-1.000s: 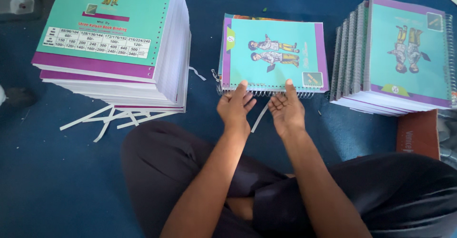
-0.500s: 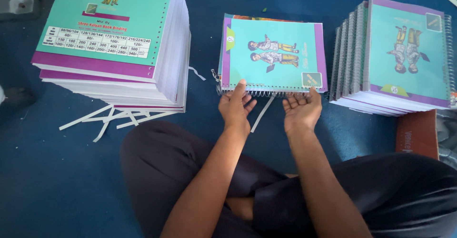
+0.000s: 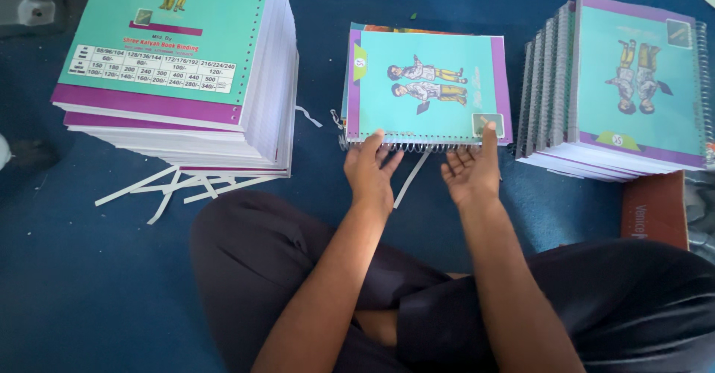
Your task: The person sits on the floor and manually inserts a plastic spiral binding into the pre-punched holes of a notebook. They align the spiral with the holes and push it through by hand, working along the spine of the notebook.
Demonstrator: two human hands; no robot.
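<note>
A teal notebook with a purple border (image 3: 428, 86) lies on the blue floor ahead of my crossed legs, its wire spiral binding (image 3: 417, 146) along the near edge. My left hand (image 3: 370, 170) rests with fingers spread on the left part of that spiral. My right hand (image 3: 471, 170) is palm-up at the right part, thumb touching the cover's near right corner. Neither hand grips the notebook.
A tall stack of unbound teal-and-purple notebooks (image 3: 179, 67) stands at the left, with white paper strips (image 3: 175, 187) on the floor beside it. A stack of spiral-bound notebooks (image 3: 618, 90) stands at the right, a brown box (image 3: 654, 210) near it.
My right hand has slid rightward along the spiral edge, from near the left hand to the notebook's right corner. My left hand has stayed in place.
</note>
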